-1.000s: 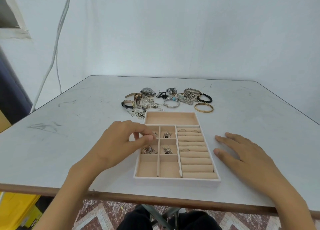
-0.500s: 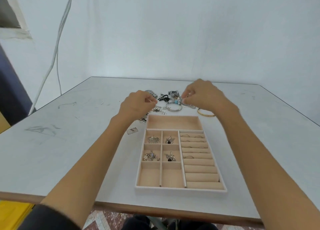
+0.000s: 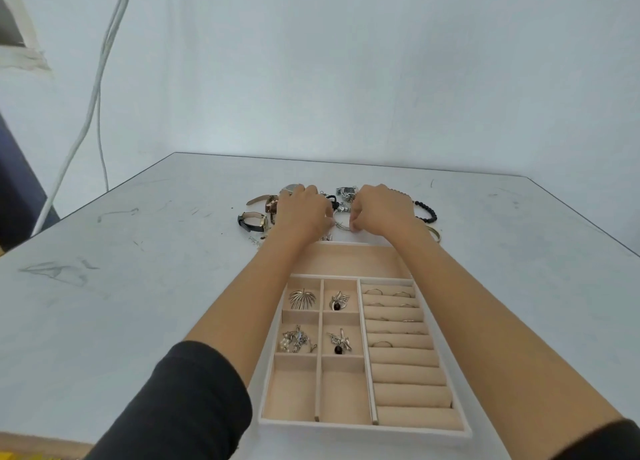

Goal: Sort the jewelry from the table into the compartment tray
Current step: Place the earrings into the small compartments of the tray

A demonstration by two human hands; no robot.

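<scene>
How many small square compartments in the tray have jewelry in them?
4: fan brooch far-left, dark-stone brooch beside it, silver cluster middle-left, second dark-stone brooch middle-right. The nearest two hold nothing; none hidden.

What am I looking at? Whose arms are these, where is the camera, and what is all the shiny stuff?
There is no machine here: these are a person's two bare arms. The camera sits on that person's head and looks forward and down, so you see what they see. On the grey table stands a beige tray with little compartments. Some hold brooches, like a leaf-shaped brooch, and thin rings sit between the soft rolls on the tray's right side. Behind the tray lies a heap of jewelry: a black-strapped watch, a black bead bracelet and more. The left hand and the right hand both reach into that heap with curled fingers, at a thin silver hoop between them. Whether they grip it, I cannot tell.
</scene>
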